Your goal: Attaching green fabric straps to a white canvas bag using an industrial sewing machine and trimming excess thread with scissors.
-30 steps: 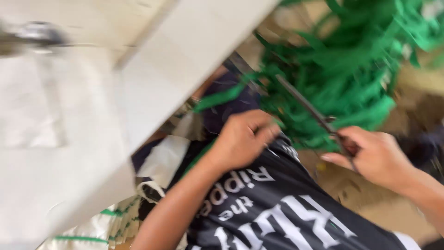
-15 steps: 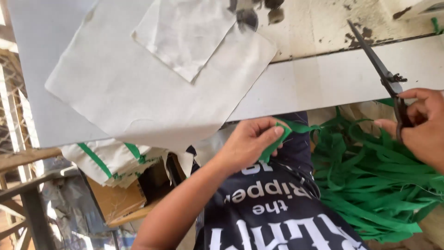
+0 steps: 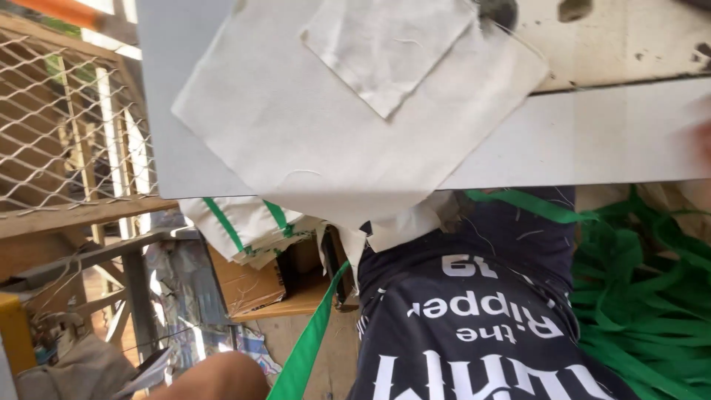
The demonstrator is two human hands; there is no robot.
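- A green fabric strap [image 3: 307, 348] runs from the lap up across the dark shirt [image 3: 474, 326].
- Neither hand is in view; grip cannot be told.
- Off-white cloth pieces [image 3: 326, 141] overhang the grey table [image 3: 592, 141].

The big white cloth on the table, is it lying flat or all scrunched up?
Flat. The big white cloth lies spread on the table, one corner hanging over the edge, with a smaller white piece on top.

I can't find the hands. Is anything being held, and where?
Cannot be told. Neither hand's grip shows. A green strap runs up from the bottom edge by the forearm, its end out of view.
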